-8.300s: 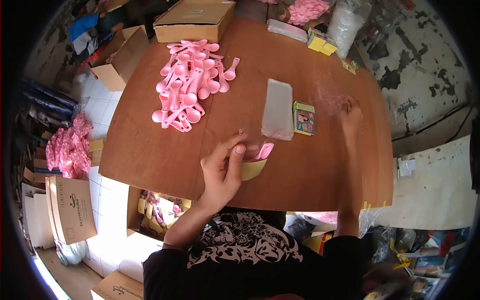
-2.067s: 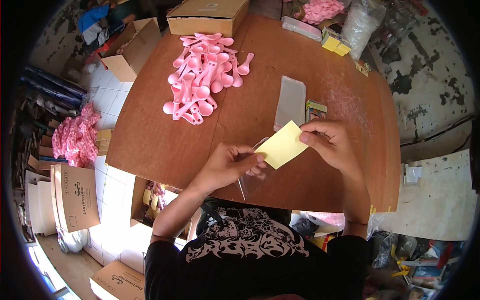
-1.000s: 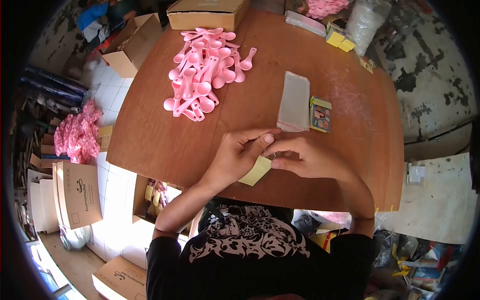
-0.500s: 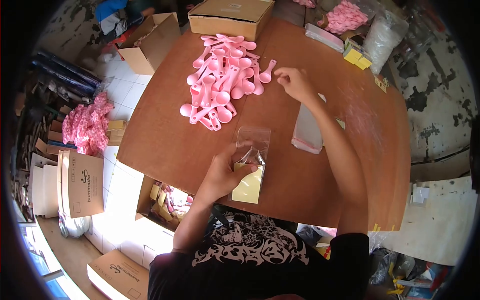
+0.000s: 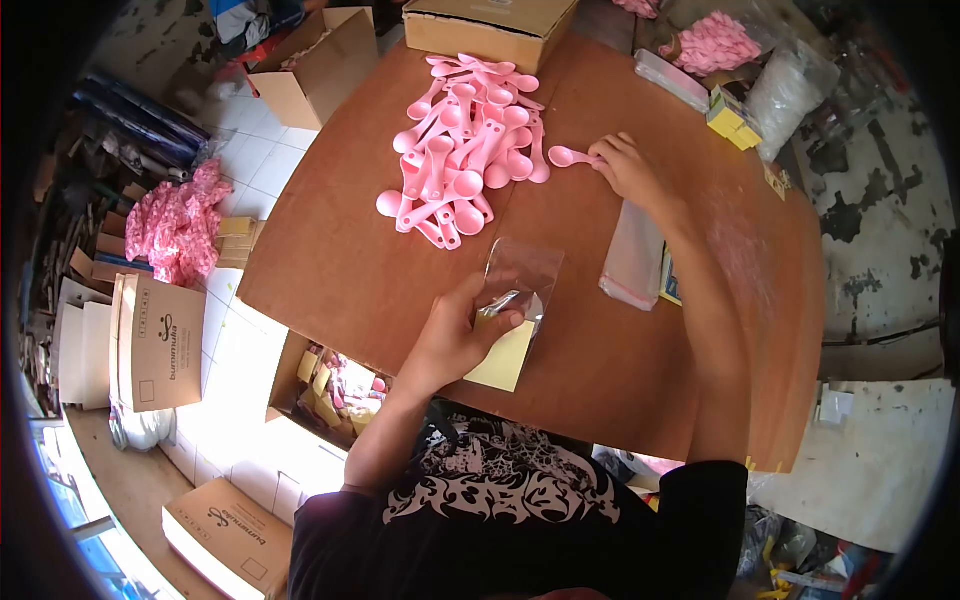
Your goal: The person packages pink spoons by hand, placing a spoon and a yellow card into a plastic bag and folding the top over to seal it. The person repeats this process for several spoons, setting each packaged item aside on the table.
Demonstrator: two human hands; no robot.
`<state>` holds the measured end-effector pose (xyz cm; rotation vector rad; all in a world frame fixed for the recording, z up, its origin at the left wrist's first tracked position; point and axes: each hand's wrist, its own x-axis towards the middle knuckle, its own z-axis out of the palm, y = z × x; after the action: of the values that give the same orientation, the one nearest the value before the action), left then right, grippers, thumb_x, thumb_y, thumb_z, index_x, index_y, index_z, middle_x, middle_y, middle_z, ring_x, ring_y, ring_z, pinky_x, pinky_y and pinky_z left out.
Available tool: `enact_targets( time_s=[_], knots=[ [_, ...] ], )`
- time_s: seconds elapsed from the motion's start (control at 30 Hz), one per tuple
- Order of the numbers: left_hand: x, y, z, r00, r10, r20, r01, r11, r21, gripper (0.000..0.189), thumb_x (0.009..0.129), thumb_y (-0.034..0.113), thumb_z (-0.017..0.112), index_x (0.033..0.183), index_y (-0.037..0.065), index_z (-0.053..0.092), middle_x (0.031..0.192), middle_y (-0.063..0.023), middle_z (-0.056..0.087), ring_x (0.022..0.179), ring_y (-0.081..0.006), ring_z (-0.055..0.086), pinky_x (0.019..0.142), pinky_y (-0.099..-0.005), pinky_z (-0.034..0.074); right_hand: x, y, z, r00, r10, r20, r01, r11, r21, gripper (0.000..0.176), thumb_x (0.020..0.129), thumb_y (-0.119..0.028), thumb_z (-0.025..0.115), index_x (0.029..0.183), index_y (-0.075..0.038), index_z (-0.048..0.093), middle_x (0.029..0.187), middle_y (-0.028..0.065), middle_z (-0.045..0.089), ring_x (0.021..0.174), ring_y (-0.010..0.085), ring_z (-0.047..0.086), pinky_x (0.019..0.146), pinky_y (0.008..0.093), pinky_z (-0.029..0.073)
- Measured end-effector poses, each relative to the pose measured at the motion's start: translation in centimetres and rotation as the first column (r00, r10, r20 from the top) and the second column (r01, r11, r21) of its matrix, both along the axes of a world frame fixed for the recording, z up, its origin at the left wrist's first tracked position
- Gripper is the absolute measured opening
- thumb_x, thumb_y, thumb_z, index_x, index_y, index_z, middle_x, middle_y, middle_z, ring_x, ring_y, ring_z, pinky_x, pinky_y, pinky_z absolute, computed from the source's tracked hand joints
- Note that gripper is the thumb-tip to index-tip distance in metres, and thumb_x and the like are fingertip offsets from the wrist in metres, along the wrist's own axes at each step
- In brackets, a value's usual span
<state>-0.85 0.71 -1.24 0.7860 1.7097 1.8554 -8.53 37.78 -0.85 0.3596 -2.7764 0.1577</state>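
Observation:
My right hand (image 5: 630, 168) pinches the handle of a pink scoop (image 5: 566, 157), whose bowl points left toward the pile. Heaped at the far middle of the table is the pile of pink scoops (image 5: 466, 185). Near the front edge, my left hand (image 5: 462, 330) is closed on a clear plastic bag (image 5: 538, 268), with the thumb pressed on its front. Inside that bag sits a pale yellow card (image 5: 505, 362). Below my right forearm lies a stack of clear plastic bags (image 5: 632, 275).
A cardboard box (image 5: 480, 35) stands behind the pile. Below the table's left edge is an open box (image 5: 292, 385) of packed items. At the back right are a yellow box (image 5: 733, 120) and a plastic-wrapped roll (image 5: 790, 100). Pink packing (image 5: 172, 220) lies at left.
My right hand has taken hold of a single scoop at the pile's right side and turned it sideways. My left hand still holds the bag, now tilted slightly more.

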Motion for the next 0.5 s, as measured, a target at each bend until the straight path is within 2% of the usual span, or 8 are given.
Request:
enact_targets(
  time_s=[0.03, 0.1, 0.23, 0.3, 0.33, 0.4, 0.43, 0.5],
  knots=[
    [0.1, 0.3, 0.1, 1.000, -0.008, 0.006, 0.008, 1.000, 0.002, 0.046, 0.091, -0.001, 0.067, 0.132, -0.007, 0.047, 0.122, -0.0147, 0.063, 0.105, -0.0154, 0.063, 0.086, -0.0267, 0.052, 0.7, -0.2, 0.3, 1.000, -0.008, 0.006, 0.008, 1.000, 0.002, 0.010, 0.088, -0.014, 0.063, 0.098, -0.010, 0.064, 0.098, 0.0057, 0.064, 0.098, 0.0280, 0.058, 0.087, 0.0409, 0.047],
    [0.2, 0.9, 0.6, 0.999, -0.005, 0.053, 0.002, 0.998, 0.056, 0.039, 0.093, 0.002, 0.065, 0.129, -0.006, 0.050, 0.116, -0.0134, 0.066, 0.102, -0.0122, 0.062, 0.084, -0.0244, 0.051, 1.5, -0.7, 0.8, 1.000, -0.026, -0.002, 0.025, 0.903, 0.429, 0.011, 0.087, -0.014, 0.061, 0.096, -0.008, 0.062, 0.095, 0.0081, 0.065, 0.095, 0.0281, 0.061, 0.085, 0.0404, 0.048],
    [0.3, 1.2, 0.5, 1.000, 0.006, 0.028, -0.005, 0.999, -0.034, 0.032, 0.095, 0.003, 0.064, 0.124, -0.005, 0.054, 0.107, -0.0108, 0.068, 0.095, -0.0084, 0.061, 0.078, -0.0216, 0.049, 2.1, -1.3, 1.1, 0.997, -0.055, 0.052, 0.024, 0.880, 0.474, 0.010, 0.086, -0.013, 0.060, 0.093, -0.007, 0.062, 0.096, 0.0094, 0.065, 0.092, 0.0283, 0.063, 0.083, 0.0410, 0.048],
    [0.3, 1.5, 0.2, 0.999, 0.040, 0.010, -0.040, 0.997, 0.059, 0.027, 0.096, 0.005, 0.063, 0.121, -0.004, 0.057, 0.101, -0.0082, 0.069, 0.089, -0.0055, 0.060, 0.072, -0.0198, 0.048, 2.3, -2.0, 1.2, 0.995, -0.072, 0.074, 0.055, 0.976, 0.212, 0.015, 0.084, -0.008, 0.057, 0.097, -0.007, 0.064, 0.094, 0.0120, 0.065, 0.088, 0.0294, 0.064, 0.084, 0.0427, 0.048],
    [0.3, 1.4, 0.4, 0.999, 0.041, 0.007, -0.041, 0.997, 0.062, 0.027, 0.096, 0.005, 0.063, 0.121, -0.004, 0.057, 0.101, -0.0082, 0.069, 0.089, -0.0055, 0.060, 0.072, -0.0198, 0.048, 2.2, -2.7, 1.2, 0.995, -0.071, 0.071, 0.054, 0.975, 0.215, 0.015, 0.084, -0.008, 0.057, 0.097, -0.007, 0.064, 0.094, 0.0120, 0.065, 0.088, 0.0294, 0.064, 0.084, 0.0427, 0.048],
    [0.4, 0.8, 0.9, 0.992, 0.092, 0.087, -0.095, 0.995, 0.026, 0.025, 0.096, 0.005, 0.063, 0.119, -0.003, 0.057, 0.099, -0.0066, 0.069, 0.087, -0.0048, 0.060, 0.070, -0.0195, 0.048, 2.7, -4.8, 1.0, 0.997, 0.011, 0.071, 0.018, 0.919, -0.394, 0.030, 0.078, 0.001, 0.057, 0.105, -0.009, 0.066, 0.097, 0.0106, 0.063, 0.091, 0.0278, 0.061, 0.086, 0.0422, 0.047],
    [0.4, 0.5, 1.1, 0.992, 0.095, 0.085, -0.097, 0.995, 0.025, 0.025, 0.096, 0.005, 0.063, 0.119, -0.003, 0.057, 0.099, -0.0066, 0.069, 0.087, -0.0048, 0.060, 0.070, -0.0195, 0.048, 3.6, -6.0, 2.1, 0.998, 0.014, 0.069, 0.015, 0.918, -0.396, 0.030, 0.078, 0.001, 0.057, 0.105, -0.009, 0.066, 0.097, 0.0106, 0.063, 0.091, 0.0278, 0.061, 0.086, 0.0422, 0.047],
    [0.3, 0.0, 1.3, 0.988, 0.114, 0.108, -0.115, 0.993, 0.003, 0.024, 0.097, 0.007, 0.062, 0.118, -0.002, 0.058, 0.097, -0.0055, 0.069, 0.086, -0.0047, 0.060, 0.069, -0.0195, 0.047, 5.1, -7.5, 4.3, 0.989, 0.122, 0.087, -0.116, 0.990, -0.075, 0.042, 0.072, 0.006, 0.059, 0.109, -0.012, 0.068, 0.101, 0.0075, 0.059, 0.097, 0.0254, 0.056, 0.088, 0.0394, 0.045]
  ],
)
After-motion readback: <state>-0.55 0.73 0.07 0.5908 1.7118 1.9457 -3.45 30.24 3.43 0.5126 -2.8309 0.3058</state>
